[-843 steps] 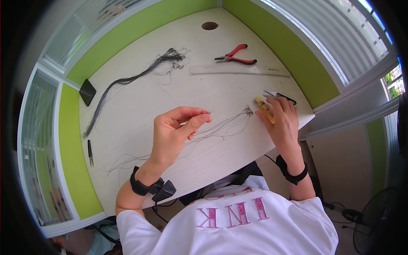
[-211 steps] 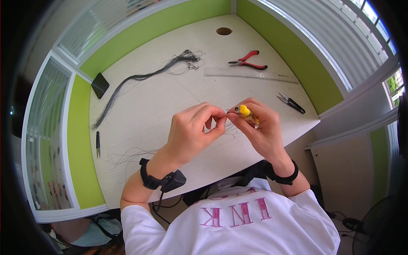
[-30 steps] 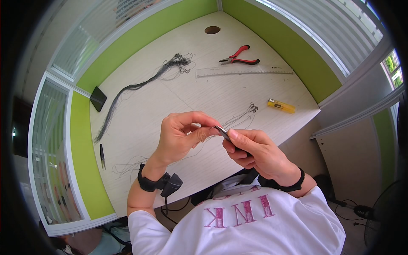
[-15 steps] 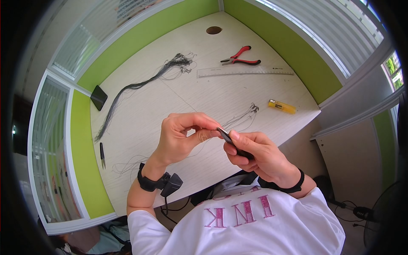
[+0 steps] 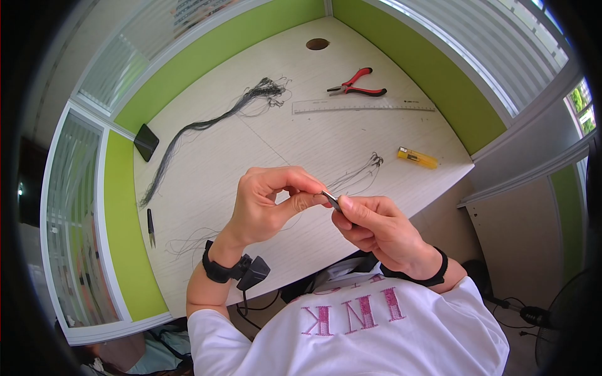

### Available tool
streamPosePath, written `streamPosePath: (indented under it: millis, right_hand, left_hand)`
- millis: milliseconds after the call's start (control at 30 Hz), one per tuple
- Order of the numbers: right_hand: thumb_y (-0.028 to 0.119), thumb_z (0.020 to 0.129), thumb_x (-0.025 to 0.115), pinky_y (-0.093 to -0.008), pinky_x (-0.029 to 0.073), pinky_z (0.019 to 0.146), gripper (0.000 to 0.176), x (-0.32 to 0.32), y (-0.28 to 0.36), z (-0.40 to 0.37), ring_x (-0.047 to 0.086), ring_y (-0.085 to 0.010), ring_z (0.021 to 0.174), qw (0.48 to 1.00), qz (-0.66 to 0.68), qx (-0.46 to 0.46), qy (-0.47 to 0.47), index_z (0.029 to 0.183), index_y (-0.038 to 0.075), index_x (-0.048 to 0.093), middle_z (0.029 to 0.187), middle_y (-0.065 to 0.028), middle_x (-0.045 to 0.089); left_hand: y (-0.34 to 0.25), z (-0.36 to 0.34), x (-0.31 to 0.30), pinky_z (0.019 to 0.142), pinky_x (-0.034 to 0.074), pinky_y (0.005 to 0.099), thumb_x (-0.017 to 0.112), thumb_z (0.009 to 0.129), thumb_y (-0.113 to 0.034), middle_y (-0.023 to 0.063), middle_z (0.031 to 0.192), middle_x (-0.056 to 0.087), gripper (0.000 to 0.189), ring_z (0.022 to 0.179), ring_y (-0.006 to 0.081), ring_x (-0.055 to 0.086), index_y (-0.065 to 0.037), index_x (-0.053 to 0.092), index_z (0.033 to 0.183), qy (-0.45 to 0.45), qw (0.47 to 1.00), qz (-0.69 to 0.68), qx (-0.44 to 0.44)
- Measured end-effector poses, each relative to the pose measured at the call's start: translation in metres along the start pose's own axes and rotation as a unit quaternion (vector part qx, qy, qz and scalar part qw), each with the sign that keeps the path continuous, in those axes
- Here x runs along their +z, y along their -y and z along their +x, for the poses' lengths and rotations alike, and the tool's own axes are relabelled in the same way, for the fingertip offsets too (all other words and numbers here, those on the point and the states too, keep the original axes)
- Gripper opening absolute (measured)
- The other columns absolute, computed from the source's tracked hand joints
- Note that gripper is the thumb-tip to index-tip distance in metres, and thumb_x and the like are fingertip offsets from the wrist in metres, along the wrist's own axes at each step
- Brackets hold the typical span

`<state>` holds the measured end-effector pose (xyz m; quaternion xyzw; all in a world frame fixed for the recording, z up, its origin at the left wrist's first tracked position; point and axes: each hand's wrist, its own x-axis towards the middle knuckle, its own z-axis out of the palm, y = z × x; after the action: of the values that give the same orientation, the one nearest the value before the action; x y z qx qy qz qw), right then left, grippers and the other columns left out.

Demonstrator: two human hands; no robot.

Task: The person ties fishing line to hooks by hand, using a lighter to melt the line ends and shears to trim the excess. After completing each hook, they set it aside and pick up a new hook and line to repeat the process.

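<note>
My right hand [image 5: 385, 229] is closed around a slim dark tool with a shiny metal tip [image 5: 332, 200]; its kind is hidden by the fingers. The tip meets the fingertips of my left hand [image 5: 269, 200], whose thumb and forefinger are pinched together. What lies in that pinch is too small to make out. Just beyond the hands, several thin lines with dark hook-like ends [image 5: 375, 160] lie on the table. More loose thin line [image 5: 188, 243] is spread near my left wrist.
A long bundle of dark lines [image 5: 200, 125] stretches across the table [image 5: 263, 144] at the left. Red-handled pliers [image 5: 357, 84], a clear ruler [image 5: 364, 106] and a yellow lighter [image 5: 417, 157] lie on the right. Dark snips [image 5: 151, 228] and a black flat object [image 5: 147, 143] are leftmost. Green partitions [image 5: 420, 81] border the table.
My right hand has shifted its grip on the dark tool, and less of the tool shows below the fingers. My left hand stays almost still in its pinch.
</note>
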<state>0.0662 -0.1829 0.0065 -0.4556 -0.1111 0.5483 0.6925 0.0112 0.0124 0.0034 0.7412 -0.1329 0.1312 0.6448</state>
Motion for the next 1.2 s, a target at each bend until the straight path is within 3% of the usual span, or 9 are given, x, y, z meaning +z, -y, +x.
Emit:
streamPosePath:
  millis: [1200]
  right_hand:
    - [0.042,0.096,0.043,-0.0202,0.015,0.042,0.039,-0.0070,-0.0011,0.0005,0.018,-0.0031,0.049,0.991,0.111,0.048,0.065,0.076,0.009,0.048,0.057,0.0087,0.027]
  left_hand:
    - [0.0025,0.0014,-0.0006,0.057,0.047,0.0200,0.067,0.080,-0.003,0.0072,0.077,0.068,0.004,0.066,0.0104,0.063,-0.001,0.065,0.083,0.022,1.000,0.015,-0.008]
